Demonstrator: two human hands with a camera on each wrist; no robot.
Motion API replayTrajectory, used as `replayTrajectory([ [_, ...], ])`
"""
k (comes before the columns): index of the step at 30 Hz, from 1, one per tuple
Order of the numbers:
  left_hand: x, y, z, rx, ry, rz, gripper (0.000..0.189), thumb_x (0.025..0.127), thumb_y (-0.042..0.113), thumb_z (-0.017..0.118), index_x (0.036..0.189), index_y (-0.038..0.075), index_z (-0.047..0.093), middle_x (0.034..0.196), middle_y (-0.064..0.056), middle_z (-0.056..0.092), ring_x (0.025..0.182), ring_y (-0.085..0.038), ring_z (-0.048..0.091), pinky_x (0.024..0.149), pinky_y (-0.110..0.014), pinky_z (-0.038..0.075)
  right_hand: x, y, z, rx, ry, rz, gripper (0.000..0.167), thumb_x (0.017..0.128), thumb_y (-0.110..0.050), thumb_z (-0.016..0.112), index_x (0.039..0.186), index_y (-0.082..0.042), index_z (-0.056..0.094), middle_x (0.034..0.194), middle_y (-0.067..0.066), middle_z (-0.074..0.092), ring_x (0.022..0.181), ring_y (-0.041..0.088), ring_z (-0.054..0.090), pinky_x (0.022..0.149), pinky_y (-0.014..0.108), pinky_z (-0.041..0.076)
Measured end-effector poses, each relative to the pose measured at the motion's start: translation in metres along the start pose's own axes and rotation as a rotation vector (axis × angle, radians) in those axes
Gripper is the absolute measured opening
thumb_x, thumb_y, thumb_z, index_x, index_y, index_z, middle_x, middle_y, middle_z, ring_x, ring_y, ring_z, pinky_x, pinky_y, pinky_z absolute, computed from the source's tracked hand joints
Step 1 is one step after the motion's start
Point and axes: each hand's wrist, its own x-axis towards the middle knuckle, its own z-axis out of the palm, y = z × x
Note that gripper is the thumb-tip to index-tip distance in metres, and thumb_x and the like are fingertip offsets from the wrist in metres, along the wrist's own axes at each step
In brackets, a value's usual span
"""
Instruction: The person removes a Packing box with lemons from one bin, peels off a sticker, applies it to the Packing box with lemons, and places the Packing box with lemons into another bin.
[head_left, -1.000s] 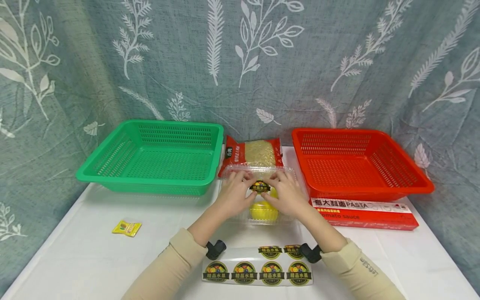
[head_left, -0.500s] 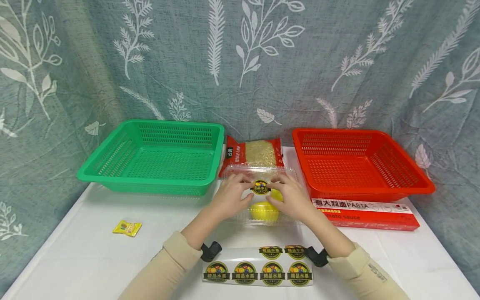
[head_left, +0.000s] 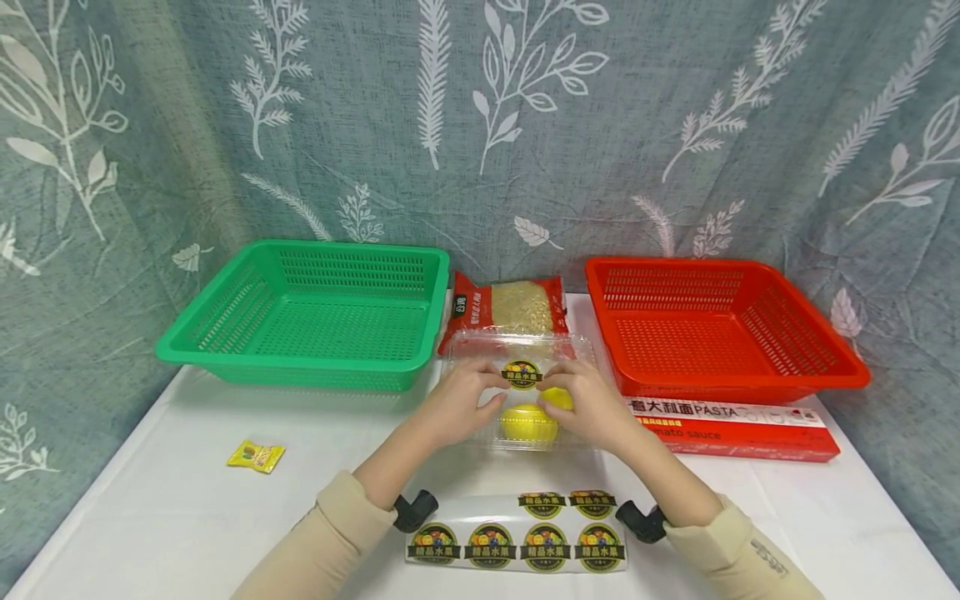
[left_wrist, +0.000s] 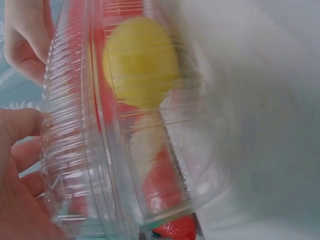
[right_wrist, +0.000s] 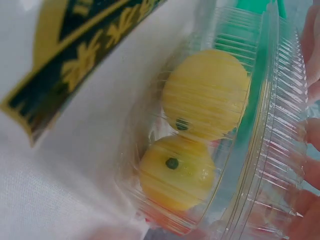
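A clear plastic clamshell box [head_left: 480, 433] with yellow round fruits [right_wrist: 207, 92] inside lies mid-table. A round dark fruit sticker [head_left: 521, 375] is on its lid. My left hand [head_left: 461, 400] lies over the left part of the lid, fingertips at the sticker's left edge. From the other side, my right hand [head_left: 588, 404] reaches the sticker's right edge, thumb over the fruit. Fingers of both hands are loosely bent. In the left wrist view, fingers [left_wrist: 25, 165] lie along the ribbed lid [left_wrist: 72, 135]. A green stem end shows on each fruit in the right wrist view.
Behind the box lies a red pasta bag [head_left: 468, 312]. A green basket [head_left: 300, 375] stands at left, a red basket [head_left: 720, 383] at right, with a long pasta box [head_left: 742, 437] before it. A sticker sheet [head_left: 450, 508] lies in front; a yellow packet [head_left: 255, 457] sits left.
Both hands have drawn slightly apart and toward the near side, uncovering more of the sticker. The sticker and the box stay in place.
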Motion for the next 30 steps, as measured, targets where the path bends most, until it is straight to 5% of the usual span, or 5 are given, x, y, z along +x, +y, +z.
replayTrajectory([
  [21, -0.008, -0.001, 0.000, -0.129, 0.064, -0.025, 0.017, 0.085, 0.007, 0.061, 0.099, 0.002, 0.069, 0.094, -0.005, 0.063, 0.095, -0.023, 0.057, 0.086, -0.037, 0.046, -0.008, 0.003, -0.001, 0.102, 0.040, 0.010, 0.011, 0.079, -0.013, 0.070, 0.088, -0.008, 0.071, 0.094, 0.004, 0.066, 0.096, 0.025, 0.057, 0.084, 0.043, 0.047],
  [30, -0.013, -0.003, -0.002, -0.165, 0.173, -0.093, 0.014, 0.084, 0.007, 0.062, 0.097, 0.004, 0.069, 0.099, -0.008, 0.061, 0.100, -0.028, 0.054, 0.089, -0.043, 0.041, -0.011, 0.005, -0.002, 0.146, 0.085, 0.037, 0.015, 0.076, -0.010, 0.071, 0.090, -0.004, 0.070, 0.098, 0.008, 0.065, 0.096, 0.027, 0.058, 0.085, 0.043, 0.046],
])
